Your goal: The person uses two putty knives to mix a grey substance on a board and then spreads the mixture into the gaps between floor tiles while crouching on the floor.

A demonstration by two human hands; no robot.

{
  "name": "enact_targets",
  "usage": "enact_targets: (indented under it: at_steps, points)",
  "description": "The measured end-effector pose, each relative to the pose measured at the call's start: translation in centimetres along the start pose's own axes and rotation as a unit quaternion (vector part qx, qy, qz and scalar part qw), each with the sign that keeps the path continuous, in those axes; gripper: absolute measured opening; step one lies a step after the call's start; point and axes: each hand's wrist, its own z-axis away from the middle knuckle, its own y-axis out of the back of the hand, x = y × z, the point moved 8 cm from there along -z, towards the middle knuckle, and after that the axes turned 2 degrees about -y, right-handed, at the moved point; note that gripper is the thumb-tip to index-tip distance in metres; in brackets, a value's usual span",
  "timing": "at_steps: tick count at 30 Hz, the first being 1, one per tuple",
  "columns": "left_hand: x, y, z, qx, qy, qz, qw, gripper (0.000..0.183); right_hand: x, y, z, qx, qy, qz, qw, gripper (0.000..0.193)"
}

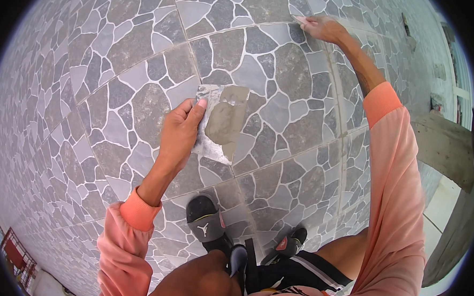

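Observation:
My left hand (181, 132) grips the left edge of a thin silvery metal sheet (213, 149), thumb on top. A wet grey-brown lump of grout or mortar paste (226, 122) covers much of the sheet's right side. My right hand (323, 29) is stretched far to the upper right, with fingers closed on a small thin pale piece (300, 19); its kind is too small to make out. The tip of that piece is at the tiled floor (292, 70), close to a joint line between tiles. The tiles have a grey stone pattern with white veins.
A weathered wooden beam (443, 145) stands at the right. Beyond my right hand, a dark narrow tool (405, 25) lies on the floor. My sandalled feet (204, 218) are on the tiles below the metal sheet. A red metal frame (18, 256) stands at the lower left.

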Motion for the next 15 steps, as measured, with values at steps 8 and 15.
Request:
enact_targets:
  at_steps: [8, 15]
  points:
    - [-0.7, -1.2, -0.3, -0.015, -0.008, -0.016, 1.000, 0.026, -4.0, -1.6, 0.5, -0.052, 0.008, 0.078, 0.996, 0.059]
    - [-0.8, -2.1, -0.3, -0.030, -0.003, 0.008, 1.000, 0.026, -6.9, -2.1, 1.6, 0.062, 0.004, 0.006, 0.998, 0.056]
